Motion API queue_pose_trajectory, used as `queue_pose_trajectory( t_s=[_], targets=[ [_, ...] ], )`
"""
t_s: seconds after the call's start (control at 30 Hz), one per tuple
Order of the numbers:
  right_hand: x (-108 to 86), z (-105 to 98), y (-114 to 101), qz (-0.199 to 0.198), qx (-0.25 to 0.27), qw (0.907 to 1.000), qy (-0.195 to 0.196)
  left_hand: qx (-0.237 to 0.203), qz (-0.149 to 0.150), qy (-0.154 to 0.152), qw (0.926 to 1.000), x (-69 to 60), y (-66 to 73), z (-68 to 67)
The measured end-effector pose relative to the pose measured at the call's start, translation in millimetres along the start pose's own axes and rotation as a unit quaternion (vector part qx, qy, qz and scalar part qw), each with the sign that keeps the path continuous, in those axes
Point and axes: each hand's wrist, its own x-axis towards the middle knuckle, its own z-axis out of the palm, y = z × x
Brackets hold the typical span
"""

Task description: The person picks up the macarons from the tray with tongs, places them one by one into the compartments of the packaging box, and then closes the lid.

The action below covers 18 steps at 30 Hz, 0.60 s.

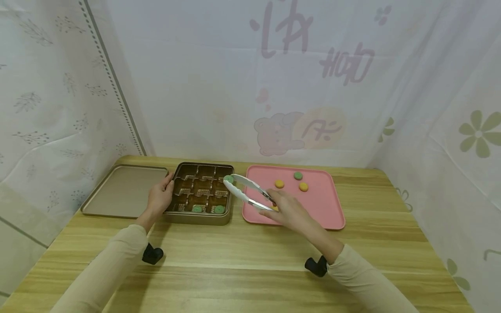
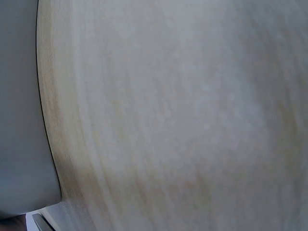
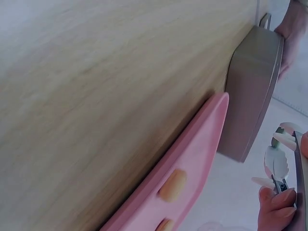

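Beige sleeves [image 1: 105, 263], L hand [image 1: 160, 198] holding box [image 1: 199, 218], R hand [image 1: 288, 209] gripping tongs [image 1: 237, 191] w/ sm round green disc [image 1: 228, 178]

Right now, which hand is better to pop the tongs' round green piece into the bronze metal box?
Right hand, probably: it holds the white-tipped metal tongs, which pinch the green piece by the right edge of the box. The left hand touches the box's left side.
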Motion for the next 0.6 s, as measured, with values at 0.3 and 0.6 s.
queue_pose_trajectory(
  t_s=[0.3, 0.6],
  targets=[
    [9.4, 12, -10, -0.005, -0.029, 0.9991, -0.031, -0.01, 0.003, -0.001, 0.9999, -2.0, 2.8, -0.3],
    [14.6, 12, -16, -0.006, -0.073, 0.9967, -0.035, -0.028, 0.02, 0.017, 0.9993, -2.8, -1.2, 1.6]
  ],
)
